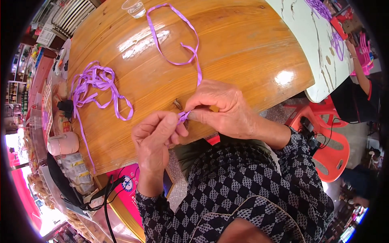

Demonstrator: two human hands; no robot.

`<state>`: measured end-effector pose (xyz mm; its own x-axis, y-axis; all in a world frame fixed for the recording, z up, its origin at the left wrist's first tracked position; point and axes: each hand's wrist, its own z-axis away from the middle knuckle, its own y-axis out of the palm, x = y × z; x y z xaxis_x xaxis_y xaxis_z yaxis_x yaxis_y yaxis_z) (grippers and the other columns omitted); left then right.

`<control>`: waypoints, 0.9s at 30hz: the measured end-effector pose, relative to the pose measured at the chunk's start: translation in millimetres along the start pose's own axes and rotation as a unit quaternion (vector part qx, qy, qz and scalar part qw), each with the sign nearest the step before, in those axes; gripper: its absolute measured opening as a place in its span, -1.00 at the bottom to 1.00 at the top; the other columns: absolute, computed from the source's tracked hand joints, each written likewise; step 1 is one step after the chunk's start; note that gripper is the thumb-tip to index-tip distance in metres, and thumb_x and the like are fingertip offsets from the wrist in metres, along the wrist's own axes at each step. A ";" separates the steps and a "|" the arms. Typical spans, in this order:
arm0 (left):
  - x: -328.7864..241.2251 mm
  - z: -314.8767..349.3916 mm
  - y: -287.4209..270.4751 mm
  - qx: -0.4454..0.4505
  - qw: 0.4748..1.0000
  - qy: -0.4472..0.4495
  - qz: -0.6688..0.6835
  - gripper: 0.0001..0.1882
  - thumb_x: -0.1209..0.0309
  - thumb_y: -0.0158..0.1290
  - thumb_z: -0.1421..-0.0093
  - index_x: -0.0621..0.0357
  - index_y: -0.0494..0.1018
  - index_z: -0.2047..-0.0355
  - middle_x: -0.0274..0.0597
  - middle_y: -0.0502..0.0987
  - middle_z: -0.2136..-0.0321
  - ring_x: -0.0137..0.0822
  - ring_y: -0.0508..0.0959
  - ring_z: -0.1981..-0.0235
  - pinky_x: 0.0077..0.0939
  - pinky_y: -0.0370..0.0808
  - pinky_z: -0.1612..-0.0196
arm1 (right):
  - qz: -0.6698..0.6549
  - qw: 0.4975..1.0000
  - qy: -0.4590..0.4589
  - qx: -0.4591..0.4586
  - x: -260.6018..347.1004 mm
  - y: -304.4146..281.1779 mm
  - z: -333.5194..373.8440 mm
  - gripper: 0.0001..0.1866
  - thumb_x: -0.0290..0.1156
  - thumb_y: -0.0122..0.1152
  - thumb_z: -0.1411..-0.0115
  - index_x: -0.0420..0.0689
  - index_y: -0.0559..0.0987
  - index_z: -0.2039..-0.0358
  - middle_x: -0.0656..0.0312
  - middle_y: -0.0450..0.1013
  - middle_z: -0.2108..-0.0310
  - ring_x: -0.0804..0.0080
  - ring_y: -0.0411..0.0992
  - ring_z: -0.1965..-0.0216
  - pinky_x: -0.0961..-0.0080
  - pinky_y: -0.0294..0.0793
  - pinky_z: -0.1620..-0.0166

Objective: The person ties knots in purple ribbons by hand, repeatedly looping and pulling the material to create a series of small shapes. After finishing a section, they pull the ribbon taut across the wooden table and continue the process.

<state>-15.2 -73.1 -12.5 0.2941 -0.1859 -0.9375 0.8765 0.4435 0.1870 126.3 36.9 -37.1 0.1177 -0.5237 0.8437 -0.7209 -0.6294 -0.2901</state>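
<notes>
Between my two hands, over the near edge of the wooden table (243,52), is a small folded or knotted piece of purple ribbon (183,116). My left hand (156,131) pinches it between thumb and fingers. From the other side, my right hand (221,109) grips the same piece with thumb and forefinger. A long ribbon tail (197,34) runs from beyond my right hand and loops across the tabletop. To the left lies a loose tangle of purple ribbon (95,83), one strand of it trailing toward the near left edge.
A clear cup (135,9) stands at the far edge. On the left are a pinkish rounded container (63,143) and a black cable (107,198). Red plastic stools (334,152) stand on the right, near a marble-patterned table (320,52) with more ribbon and another person's arm (358,65).
</notes>
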 end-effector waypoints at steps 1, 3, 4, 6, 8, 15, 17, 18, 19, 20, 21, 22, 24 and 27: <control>-0.6 -0.4 0.0 0.001 1.000 -0.007 -0.026 -0.86 0.51 0.04 -0.09 0.38 0.44 0.39 -0.14 0.49 0.65 -0.56 0.35 0.73 -0.81 0.20 0.67 | 0.000 1.000 0.001 0.000 -0.2 1.3 -0.2 -0.89 -0.56 0.23 0.07 -0.17 0.53 0.46 0.24 0.40 0.55 0.41 0.35 0.47 0.54 0.30 0.38; 0.8 -0.3 2.6 0.007 0.999 0.003 -0.049 -0.86 0.50 0.03 -0.09 0.38 0.44 0.41 -0.15 0.49 0.66 -0.56 0.36 0.74 -0.81 0.20 0.66 | 0.031 0.999 -0.021 -0.012 -0.4 4.4 -0.6 -0.88 -0.58 0.24 0.10 -0.16 0.53 0.48 0.23 0.38 0.57 0.37 0.33 0.51 0.53 0.29 0.42; 1.3 -0.5 3.6 0.013 0.997 0.013 -0.071 -0.85 0.49 0.03 -0.09 0.39 0.45 0.42 -0.15 0.48 0.67 -0.56 0.36 0.74 -0.82 0.21 0.66 | 0.031 0.999 -0.020 -0.013 -1.1 5.5 -0.9 -0.88 -0.58 0.24 0.10 -0.16 0.53 0.48 0.23 0.38 0.57 0.37 0.33 0.51 0.53 0.29 0.42; 1.7 -1.3 2.9 0.008 0.998 0.011 -0.064 -0.86 0.50 0.04 -0.07 0.38 0.45 0.43 -0.16 0.48 0.66 -0.56 0.38 0.72 -0.82 0.22 0.65 | 0.026 0.998 -0.041 -0.025 -2.7 7.0 -1.2 -0.86 -0.60 0.24 0.12 -0.16 0.53 0.48 0.23 0.36 0.59 0.35 0.32 0.52 0.52 0.28 0.44; 4.0 -2.3 2.8 0.003 0.998 0.010 -0.057 -0.87 0.51 0.05 -0.05 0.38 0.45 0.45 -0.17 0.49 0.66 -0.56 0.39 0.71 -0.82 0.22 0.65 | 0.026 0.998 -0.050 -0.027 -1.5 6.5 -0.5 -0.85 -0.61 0.24 0.13 -0.17 0.53 0.48 0.23 0.36 0.59 0.34 0.32 0.53 0.51 0.28 0.44; 13.7 -3.5 2.1 -0.055 0.993 0.102 -0.018 -0.89 0.50 0.07 -0.04 0.34 0.47 0.46 -0.23 0.49 0.63 -0.57 0.36 0.66 -0.78 0.24 0.58 | -0.090 0.993 0.069 0.018 3.7 5.1 5.2 -0.89 -0.56 0.24 0.03 -0.19 0.53 0.43 0.27 0.41 0.52 0.49 0.34 0.46 0.60 0.30 0.38; 14.5 -3.0 5.6 -0.053 0.995 0.084 0.000 -0.87 0.48 0.07 -0.06 0.35 0.48 0.46 -0.26 0.49 0.61 -0.59 0.35 0.64 -0.76 0.25 0.55 | -0.179 0.974 0.136 0.011 5.6 9.0 8.7 -0.85 -0.53 0.24 0.02 -0.19 0.53 0.38 0.28 0.42 0.49 0.53 0.35 0.43 0.62 0.31 0.35; 16.6 -3.6 6.1 -0.049 0.995 0.085 0.007 -0.87 0.47 0.07 -0.07 0.34 0.47 0.45 -0.26 0.49 0.61 -0.60 0.34 0.65 -0.77 0.23 0.56 | -0.266 0.943 0.202 0.005 6.1 10.0 9.5 -0.82 -0.51 0.25 0.00 -0.19 0.53 0.33 0.28 0.43 0.46 0.56 0.36 0.40 0.63 0.33 0.31; 18.6 -3.8 5.8 -0.045 0.995 0.086 0.014 -0.87 0.46 0.08 -0.07 0.32 0.47 0.45 -0.27 0.49 0.61 -0.61 0.32 0.67 -0.79 0.21 0.58 | -0.266 0.943 0.202 0.006 6.1 8.7 10.2 -0.82 -0.51 0.25 0.00 -0.19 0.53 0.33 0.28 0.43 0.46 0.56 0.36 0.40 0.63 0.33 0.31; 19.8 -3.9 5.1 -0.046 0.995 0.087 0.014 -0.87 0.46 0.08 -0.07 0.32 0.47 0.45 -0.27 0.49 0.61 -0.61 0.32 0.67 -0.79 0.21 0.58 | -0.220 0.958 0.186 0.020 6.0 6.1 11.5 -0.75 -0.50 0.27 0.02 -0.19 0.52 0.27 0.27 0.43 0.43 0.56 0.37 0.38 0.63 0.34 0.29; 20.7 -3.9 4.2 -0.054 0.995 0.074 0.028 -0.86 0.45 0.08 -0.08 0.31 0.47 0.44 -0.27 0.49 0.60 -0.62 0.32 0.67 -0.79 0.19 0.60 | -0.173 0.970 0.169 0.035 5.8 4.7 12.0 -0.68 -0.49 0.29 0.04 -0.19 0.51 0.22 0.26 0.43 0.40 0.55 0.38 0.36 0.62 0.35 0.27; 20.9 -3.9 4.2 -0.062 0.995 0.061 0.042 -0.86 0.44 0.09 -0.08 0.30 0.47 0.43 -0.27 0.49 0.60 -0.63 0.31 0.68 -0.80 0.17 0.61 | -0.173 0.970 0.169 0.034 5.5 4.5 11.8 -0.68 -0.49 0.29 0.04 -0.19 0.51 0.22 0.26 0.43 0.40 0.55 0.38 0.36 0.62 0.35 0.27; 19.5 -3.4 5.3 -0.065 0.995 0.058 0.049 -0.86 0.44 0.09 -0.07 0.29 0.47 0.43 -0.28 0.49 0.60 -0.63 0.31 0.68 -0.81 0.17 0.62 | -0.061 0.994 0.089 0.017 4.6 4.7 11.3 -0.58 -0.45 0.33 0.09 -0.18 0.48 0.16 0.24 0.43 0.36 0.50 0.39 0.33 0.58 0.37 0.25; 19.5 -2.8 5.4 -0.066 0.995 0.047 0.064 -0.87 0.45 0.10 -0.07 0.29 0.47 0.43 -0.28 0.49 0.60 -0.63 0.31 0.68 -0.81 0.17 0.62 | 0.011 0.999 0.037 -0.017 3.2 6.1 9.9 -0.49 -0.43 0.37 0.16 -0.17 0.46 0.12 0.22 0.43 0.33 0.41 0.39 0.32 0.54 0.37 0.24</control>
<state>-5.8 -71.8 -30.6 0.3573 -0.0397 -0.9332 0.7748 0.5705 0.2724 129.0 25.7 -40.6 0.0518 -0.4924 0.8688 -0.7454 -0.5981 -0.2945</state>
